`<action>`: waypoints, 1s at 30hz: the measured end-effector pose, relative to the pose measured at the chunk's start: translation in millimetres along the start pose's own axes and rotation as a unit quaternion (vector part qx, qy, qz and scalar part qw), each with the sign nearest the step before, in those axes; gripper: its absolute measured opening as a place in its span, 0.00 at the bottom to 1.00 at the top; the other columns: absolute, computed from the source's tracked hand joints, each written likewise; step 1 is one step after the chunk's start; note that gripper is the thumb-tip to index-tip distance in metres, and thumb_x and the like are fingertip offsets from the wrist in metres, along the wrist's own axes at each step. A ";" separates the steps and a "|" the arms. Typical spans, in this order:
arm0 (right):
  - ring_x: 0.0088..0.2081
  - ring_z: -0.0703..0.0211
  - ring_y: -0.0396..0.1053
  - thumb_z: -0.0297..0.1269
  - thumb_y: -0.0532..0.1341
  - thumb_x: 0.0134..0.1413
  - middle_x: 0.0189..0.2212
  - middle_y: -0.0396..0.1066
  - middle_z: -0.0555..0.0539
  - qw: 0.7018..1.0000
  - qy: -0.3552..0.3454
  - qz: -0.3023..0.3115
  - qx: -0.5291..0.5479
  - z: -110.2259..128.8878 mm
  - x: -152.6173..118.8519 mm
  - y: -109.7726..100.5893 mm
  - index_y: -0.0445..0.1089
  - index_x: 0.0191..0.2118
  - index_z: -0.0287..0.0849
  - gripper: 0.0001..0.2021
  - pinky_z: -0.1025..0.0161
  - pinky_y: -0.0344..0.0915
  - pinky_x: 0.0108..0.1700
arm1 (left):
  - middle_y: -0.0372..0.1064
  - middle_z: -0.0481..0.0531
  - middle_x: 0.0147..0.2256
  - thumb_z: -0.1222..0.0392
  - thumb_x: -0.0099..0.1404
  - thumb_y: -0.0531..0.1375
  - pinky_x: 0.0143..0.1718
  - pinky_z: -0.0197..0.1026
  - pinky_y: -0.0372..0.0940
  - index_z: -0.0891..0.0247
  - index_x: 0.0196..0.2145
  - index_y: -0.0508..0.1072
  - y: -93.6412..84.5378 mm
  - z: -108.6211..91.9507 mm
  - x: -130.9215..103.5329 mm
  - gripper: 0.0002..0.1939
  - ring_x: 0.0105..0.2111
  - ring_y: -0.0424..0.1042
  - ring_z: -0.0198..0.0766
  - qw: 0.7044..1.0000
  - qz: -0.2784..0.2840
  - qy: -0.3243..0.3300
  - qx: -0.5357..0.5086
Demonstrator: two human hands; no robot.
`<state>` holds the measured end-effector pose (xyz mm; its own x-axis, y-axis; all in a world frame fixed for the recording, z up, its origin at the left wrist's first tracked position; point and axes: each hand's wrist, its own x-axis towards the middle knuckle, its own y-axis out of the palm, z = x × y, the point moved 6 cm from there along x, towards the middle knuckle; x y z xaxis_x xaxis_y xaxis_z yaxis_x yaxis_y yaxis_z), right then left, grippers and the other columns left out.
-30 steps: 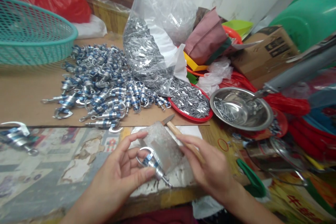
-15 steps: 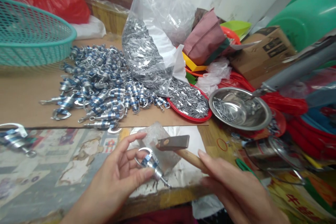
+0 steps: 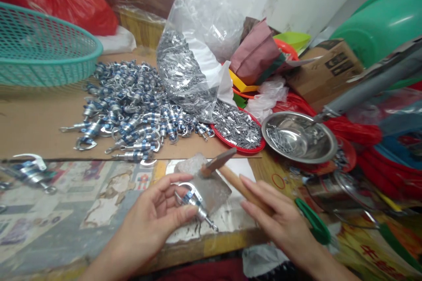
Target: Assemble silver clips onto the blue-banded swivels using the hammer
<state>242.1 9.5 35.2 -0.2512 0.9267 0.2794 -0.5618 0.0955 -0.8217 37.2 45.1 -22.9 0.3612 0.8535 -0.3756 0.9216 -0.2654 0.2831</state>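
My left hand is closed round a silver metal hook fitting with a blue band. The fitting's curved hook points up and its eyelet end slants down to the right. In my right hand is the wooden handle of a hammer. The dark hammer head is over a worn metal block, just beyond the fitting; I cannot tell whether it touches the block. The block lies on white paper near the table's front edge.
A heap of similar fittings covers the cardboard. Behind stand a teal basket and a clear bag of small metal strips. A red plate of strips and a steel bowl are to the right, near a grey-handled tool.
The hammer has turned, its head tilting and shifting slightly upward, while my right hand moved a little left. My left hand still holds the fitting, slightly further right. The view shifted slightly.
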 end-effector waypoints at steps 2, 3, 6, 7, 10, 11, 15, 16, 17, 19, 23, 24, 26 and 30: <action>0.41 0.55 0.74 0.35 0.58 0.58 0.45 0.74 0.44 0.999 0.051 -0.012 0.001 -23.9 12.6 5.0 0.67 0.55 0.43 0.19 0.61 0.72 0.41 | 0.74 0.50 0.26 0.56 0.51 0.66 0.35 0.41 0.68 0.63 0.38 0.73 -1.1 -2.2 1.1 0.17 0.30 0.74 0.42 0.998 -0.008 0.003 0.068; 0.40 0.55 0.74 0.36 0.58 0.57 0.43 0.75 0.44 0.998 0.059 0.001 -0.006 -33.5 19.9 8.6 0.69 0.53 0.42 0.17 0.60 0.72 0.40 | 0.74 0.50 0.26 0.55 0.51 0.65 0.34 0.42 0.68 0.63 0.35 0.75 -1.6 -4.8 1.5 0.14 0.30 0.74 0.42 0.994 -0.011 0.018 0.105; 0.35 0.56 0.74 0.36 0.58 0.57 0.35 0.78 0.46 0.998 0.045 0.030 -0.041 -53.9 45.4 13.1 0.76 0.43 0.43 0.11 0.61 0.71 0.38 | 0.74 0.52 0.32 0.55 0.53 0.63 0.37 0.42 0.66 0.58 0.30 0.79 -3.1 -16.5 1.1 0.07 0.35 0.73 0.44 0.971 -0.032 0.111 0.208; 0.35 0.56 0.74 0.35 0.57 0.57 0.34 0.77 0.45 0.997 0.045 0.015 -0.055 -59.8 55.3 10.4 0.76 0.41 0.42 0.11 0.60 0.70 0.39 | 0.73 0.52 0.34 0.55 0.54 0.63 0.38 0.41 0.66 0.57 0.29 0.79 -3.3 -19.4 0.5 0.06 0.38 0.72 0.45 0.960 -0.039 0.143 0.237; 0.41 0.53 0.71 0.29 0.55 0.57 0.39 0.75 0.40 0.992 0.062 -0.041 -0.102 -78.8 86.5 0.5 0.75 0.43 0.38 0.13 0.57 0.66 0.46 | 0.70 0.52 0.36 0.55 0.56 0.61 0.38 0.39 0.65 0.54 0.28 0.79 -4.7 -21.9 -0.6 0.06 0.40 0.71 0.45 0.937 -0.062 0.192 0.285; 0.43 0.52 0.70 0.27 0.56 0.55 0.40 0.74 0.40 0.990 0.068 -0.049 -0.116 -85.2 96.2 -0.7 0.75 0.43 0.38 0.13 0.57 0.64 0.47 | 0.70 0.52 0.36 0.54 0.56 0.61 0.39 0.40 0.65 0.54 0.27 0.80 -5.2 -21.9 -0.9 0.07 0.41 0.70 0.45 0.933 -0.069 0.198 0.294; 0.41 0.53 0.71 0.23 0.59 0.50 0.36 0.75 0.44 0.986 0.078 -0.046 -0.140 -105.0 121.5 1.6 0.77 0.34 0.44 0.12 0.59 0.64 0.46 | 0.72 0.53 0.37 0.53 0.56 0.60 0.45 0.44 0.62 0.53 0.24 0.80 -8.2 -26.8 -5.7 0.09 0.44 0.70 0.48 0.916 -0.115 0.226 0.311; 0.40 0.53 0.71 0.24 0.59 0.50 0.35 0.75 0.45 0.986 0.079 -0.052 -0.140 -108.0 123.9 0.9 0.77 0.33 0.44 0.11 0.60 0.64 0.46 | 0.73 0.53 0.36 0.54 0.55 0.60 0.45 0.44 0.62 0.53 0.23 0.80 -9.5 -28.1 -7.1 0.09 0.43 0.71 0.47 0.917 -0.126 0.228 0.302; 0.40 0.53 0.71 0.25 0.58 0.51 0.34 0.75 0.45 0.985 0.081 -0.062 -0.137 -110.4 125.1 -1.0 0.77 0.33 0.44 0.11 0.59 0.64 0.45 | 0.75 0.52 0.35 0.54 0.55 0.60 0.44 0.44 0.64 0.53 0.23 0.79 -11.4 -28.6 -8.3 0.09 0.41 0.72 0.46 0.921 -0.138 0.224 0.287; 0.39 0.51 0.71 0.27 0.59 0.52 0.34 0.76 0.44 0.985 0.086 -0.087 -0.123 -113.0 125.0 -7.4 0.77 0.33 0.43 0.09 0.57 0.64 0.45 | 0.78 0.51 0.33 0.55 0.54 0.61 0.42 0.41 0.67 0.54 0.25 0.80 -15.0 -27.4 -9.3 0.07 0.37 0.75 0.43 0.935 -0.154 0.203 0.247; 0.37 0.51 0.72 0.30 0.60 0.52 0.33 0.76 0.42 0.982 0.100 -0.146 -0.070 -99.9 116.1 -20.9 0.76 0.31 0.39 0.06 0.55 0.66 0.43 | 0.81 0.48 0.35 0.59 0.54 0.63 0.39 0.34 0.70 0.54 0.26 0.79 -13.8 -22.4 -8.3 0.04 0.37 0.77 0.40 0.955 -0.154 0.166 0.194; 0.35 0.52 0.72 0.32 0.59 0.53 0.32 0.76 0.42 0.981 0.103 -0.158 -0.051 -89.9 111.3 -21.9 0.75 0.31 0.38 0.07 0.56 0.67 0.40 | 0.81 0.47 0.36 0.60 0.53 0.63 0.38 0.33 0.70 0.55 0.25 0.79 -11.4 -21.8 -8.1 0.04 0.37 0.77 0.40 0.957 -0.150 0.165 0.184; 0.30 0.56 0.73 0.35 0.58 0.56 0.29 0.76 0.44 0.982 0.104 -0.160 -0.004 -61.3 98.6 -18.2 0.75 0.33 0.37 0.09 0.60 0.69 0.33 | 0.81 0.46 0.35 0.62 0.53 0.63 0.38 0.32 0.71 0.55 0.24 0.78 -6.5 -21.6 -9.3 0.04 0.36 0.78 0.39 0.959 -0.154 0.175 0.159; 0.30 0.62 0.73 0.29 0.63 0.51 0.27 0.76 0.48 0.977 -0.003 -0.088 0.193 16.9 70.2 5.1 0.75 0.30 0.39 0.03 0.68 0.69 0.34 | 0.81 0.43 0.31 0.63 0.52 0.64 0.36 0.31 0.72 0.54 0.28 0.77 1.4 -19.3 -14.7 0.05 0.32 0.78 0.37 0.961 -0.185 0.188 0.087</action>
<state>208.3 68.9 59.0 -0.1266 0.9062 0.4035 -0.8522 0.1088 -0.5118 30.4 40.9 0.0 -0.0425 0.9968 -0.0670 0.9986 0.0445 0.0285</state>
